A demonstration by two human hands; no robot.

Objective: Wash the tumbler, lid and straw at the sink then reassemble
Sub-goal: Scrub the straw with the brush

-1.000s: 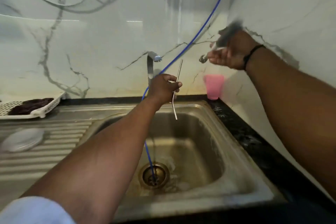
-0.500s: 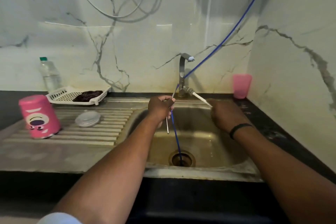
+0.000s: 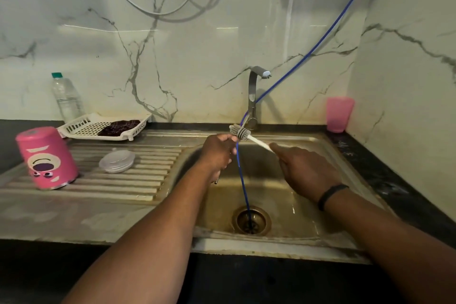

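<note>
Brush point(image 3: 239, 132) lowered; one straw point(image 3: 216, 181), one tumbler point(image 3: 48, 158).

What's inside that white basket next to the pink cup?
A dark, crumpled cloth lies inside the white basket, toward its right side. The rest shows only the bare slotted bottom. Whatever might be under the cloth is covered, so that cannot be seen.

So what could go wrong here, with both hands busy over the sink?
The thin straw in the left hand could slip toward the open drain. The brush in the right hand works right beside the blue hose and might snag it.
</note>
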